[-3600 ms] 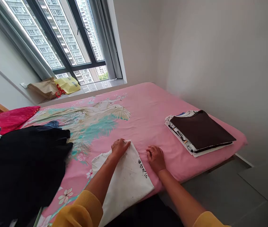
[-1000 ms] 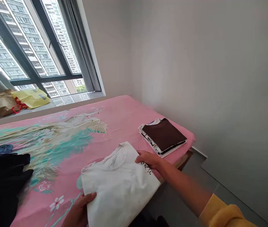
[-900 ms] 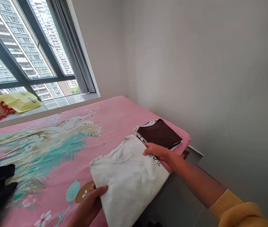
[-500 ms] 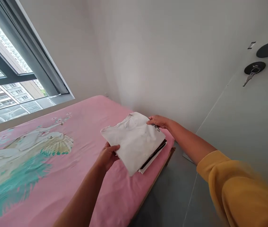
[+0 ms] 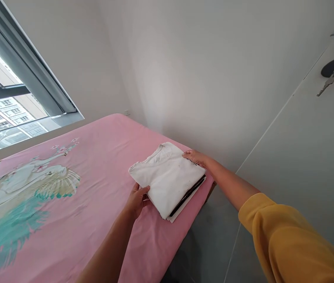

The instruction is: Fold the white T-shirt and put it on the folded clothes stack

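Note:
A folded white T-shirt point(image 5: 167, 179) lies on top of a stack of folded clothes point(image 5: 186, 195) near the corner of the pink bed point(image 5: 102, 157). A dark garment edge shows under it. My left hand point(image 5: 136, 199) grips the shirt's near left edge. My right hand point(image 5: 194, 157) holds its far right edge, where black printed characters are mostly hidden under my fingers. Both my arms wear yellow sleeves.
The bed sheet has a white bird and teal print point(image 5: 28, 188) at the left. A window point(image 5: 4, 114) is at the far left. A grey wall runs behind the bed; a door with a key in its lock point(image 5: 330, 76) is at the right. Grey floor point(image 5: 208, 243) lies beside the bed.
I lifted the white shirt off the bed's front, carried it right and set it down on the stack of folded clothes. The camera turned right with it.

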The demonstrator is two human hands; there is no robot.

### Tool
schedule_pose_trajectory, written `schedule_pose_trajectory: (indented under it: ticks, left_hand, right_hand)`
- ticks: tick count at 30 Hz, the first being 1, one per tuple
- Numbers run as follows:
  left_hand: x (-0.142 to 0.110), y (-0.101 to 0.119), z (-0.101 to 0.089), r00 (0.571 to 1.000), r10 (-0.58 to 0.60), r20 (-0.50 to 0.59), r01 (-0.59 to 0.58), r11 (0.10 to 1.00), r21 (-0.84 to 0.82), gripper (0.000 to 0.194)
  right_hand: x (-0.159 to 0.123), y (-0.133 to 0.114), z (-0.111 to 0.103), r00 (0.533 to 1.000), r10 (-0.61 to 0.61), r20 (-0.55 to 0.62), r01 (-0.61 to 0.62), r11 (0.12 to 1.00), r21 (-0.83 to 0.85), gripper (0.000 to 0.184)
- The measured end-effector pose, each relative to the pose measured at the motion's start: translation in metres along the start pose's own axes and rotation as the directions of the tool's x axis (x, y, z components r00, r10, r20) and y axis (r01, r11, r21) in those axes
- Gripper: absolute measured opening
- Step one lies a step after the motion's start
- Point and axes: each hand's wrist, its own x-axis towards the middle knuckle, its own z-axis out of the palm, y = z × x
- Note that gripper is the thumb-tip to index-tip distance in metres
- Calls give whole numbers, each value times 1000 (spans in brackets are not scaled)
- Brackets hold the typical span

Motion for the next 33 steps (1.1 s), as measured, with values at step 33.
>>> schedule_pose_trajectory:
  ticks: [33]
  left_hand:
    - [-292,-254,-65,960,-81,-268,70,996,-50,36]
  right_hand:
    - [-203,63,187,663,-669,336,545,124,-829,39]
